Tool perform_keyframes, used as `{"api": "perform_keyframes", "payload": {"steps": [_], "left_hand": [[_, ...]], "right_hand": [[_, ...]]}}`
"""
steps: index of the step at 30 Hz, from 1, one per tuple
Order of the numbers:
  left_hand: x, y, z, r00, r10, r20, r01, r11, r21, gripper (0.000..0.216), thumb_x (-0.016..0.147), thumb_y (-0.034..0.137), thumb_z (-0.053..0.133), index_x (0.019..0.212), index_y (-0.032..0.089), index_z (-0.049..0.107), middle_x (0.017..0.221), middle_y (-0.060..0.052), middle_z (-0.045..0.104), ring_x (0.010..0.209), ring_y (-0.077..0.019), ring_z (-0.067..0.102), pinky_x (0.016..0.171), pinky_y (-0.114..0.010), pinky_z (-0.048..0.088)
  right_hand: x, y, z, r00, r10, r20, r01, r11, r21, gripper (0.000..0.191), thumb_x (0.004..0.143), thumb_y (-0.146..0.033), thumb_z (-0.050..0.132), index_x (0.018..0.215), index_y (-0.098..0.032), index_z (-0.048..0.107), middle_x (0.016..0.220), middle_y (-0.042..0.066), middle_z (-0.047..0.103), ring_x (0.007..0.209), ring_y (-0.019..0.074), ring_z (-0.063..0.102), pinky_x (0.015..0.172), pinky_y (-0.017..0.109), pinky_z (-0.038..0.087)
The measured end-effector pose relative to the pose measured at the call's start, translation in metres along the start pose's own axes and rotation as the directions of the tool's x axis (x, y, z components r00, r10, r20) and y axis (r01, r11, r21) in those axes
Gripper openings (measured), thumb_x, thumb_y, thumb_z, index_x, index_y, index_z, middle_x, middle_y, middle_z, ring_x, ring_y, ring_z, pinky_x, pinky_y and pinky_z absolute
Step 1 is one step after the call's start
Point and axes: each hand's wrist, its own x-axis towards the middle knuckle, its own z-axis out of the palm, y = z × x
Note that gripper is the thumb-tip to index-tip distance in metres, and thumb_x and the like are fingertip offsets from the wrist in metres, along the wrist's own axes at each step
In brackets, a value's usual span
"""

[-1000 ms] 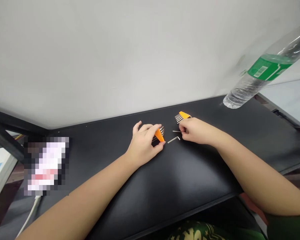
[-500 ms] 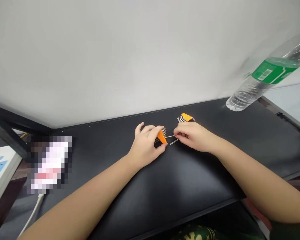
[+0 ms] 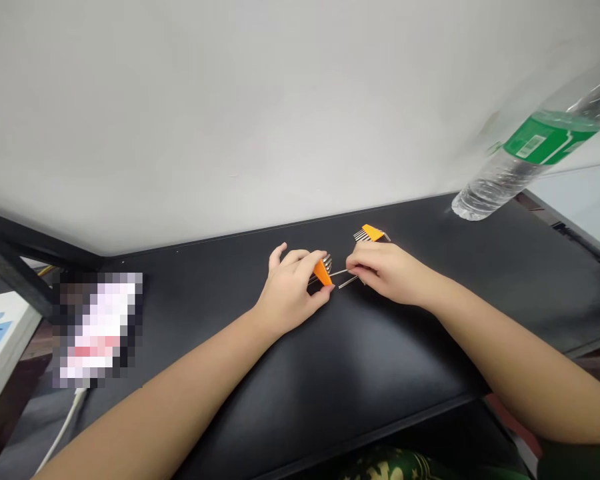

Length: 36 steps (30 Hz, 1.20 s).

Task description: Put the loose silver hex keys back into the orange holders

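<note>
My left hand [image 3: 295, 290] grips an orange hex key holder [image 3: 323, 272] between thumb and fingers, with several metal keys showing at its far side. My right hand [image 3: 375, 268] is closed in a pinch on a thin silver hex key [image 3: 339, 273], whose tip reaches toward the holder; whether it enters a hole is too small to tell. Another loose hex key [image 3: 348, 282] lies on the black table just under my right fingers. Behind that hand rests a second orange holder [image 3: 373, 233] with several hex keys in it.
A clear water bottle [image 3: 500, 183] with a green label stands at the back right, near the pale wall [image 3: 280, 120]. On the left lie a blurred-out phone-like object [image 3: 97, 327] with a white cable [image 3: 65, 430], and a white power strip [image 3: 3, 333]. The black table [image 3: 300, 393] runs beneath.
The view has shifted very slightly. Both hands keep nearly the same position and the same grips.
</note>
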Motion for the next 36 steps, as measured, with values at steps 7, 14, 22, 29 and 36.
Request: {"api": "perform_keyframes", "payload": {"steps": [7, 14, 22, 29, 36], "left_hand": [[0.000, 0.000, 0.001, 1.000, 0.020, -0.016, -0.020, 1.000, 0.005, 0.055, 0.086, 0.033, 0.072, 0.136, 0.023, 0.051, 0.118, -0.007, 0.075, 0.116, -0.0264, 0.068, 0.124, -0.058, 0.025], [-0.002, 0.004, 0.000, 0.995, 0.095, 0.000, -0.095, 0.995, 0.031, 0.056, 0.091, 0.034, 0.068, 0.141, 0.022, 0.047, 0.121, -0.010, 0.075, 0.113, -0.0258, 0.068, 0.120, -0.057, 0.030], [-0.001, 0.005, -0.001, 0.994, 0.104, -0.027, -0.105, 0.994, -0.032, 0.054, 0.088, 0.034, 0.070, 0.137, 0.023, 0.050, 0.118, -0.008, 0.075, 0.111, -0.0251, 0.069, 0.122, -0.056, 0.028], [-0.002, 0.003, -0.001, 0.998, 0.044, -0.053, -0.048, 0.996, -0.071, 0.054, 0.086, 0.035, 0.071, 0.135, 0.024, 0.052, 0.112, -0.006, 0.075, 0.109, -0.0245, 0.070, 0.121, -0.056, 0.031], [-0.003, 0.004, -0.001, 0.998, 0.067, -0.013, -0.068, 0.995, -0.073, 0.056, 0.086, 0.034, 0.072, 0.136, 0.025, 0.050, 0.119, -0.007, 0.074, 0.112, -0.0244, 0.068, 0.123, -0.058, 0.028]], "right_hand": [[-0.002, -0.004, 0.003, 0.997, -0.059, -0.040, 0.055, 0.994, -0.096, 0.019, 0.102, -0.014, 0.050, 0.098, -0.017, 0.068, 0.091, 0.006, 0.062, 0.078, 0.0168, 0.059, 0.071, 0.030, 0.049], [-0.001, -0.010, 0.005, 0.972, -0.197, -0.128, 0.194, 0.980, -0.041, 0.025, 0.102, -0.011, 0.048, 0.106, -0.017, 0.072, 0.100, 0.009, 0.068, 0.086, 0.0160, 0.066, 0.076, 0.028, 0.056], [0.005, -0.006, 0.019, 0.962, -0.233, -0.140, 0.246, 0.965, 0.088, 0.023, 0.100, -0.011, 0.053, 0.102, -0.020, 0.074, 0.098, 0.008, 0.075, 0.089, 0.0171, 0.071, 0.079, 0.030, 0.058], [0.003, -0.004, 0.013, 0.995, 0.095, -0.005, -0.085, 0.913, 0.400, 0.008, 0.098, -0.021, 0.062, 0.105, -0.020, 0.066, 0.090, 0.002, 0.074, 0.076, 0.0146, 0.071, 0.069, 0.027, 0.057], [0.005, 0.003, 0.020, 0.991, -0.126, -0.040, 0.130, 0.983, 0.129, 0.016, 0.099, -0.014, 0.058, 0.093, -0.019, 0.072, 0.094, 0.007, 0.073, 0.085, 0.0177, 0.068, 0.079, 0.031, 0.054]]}}
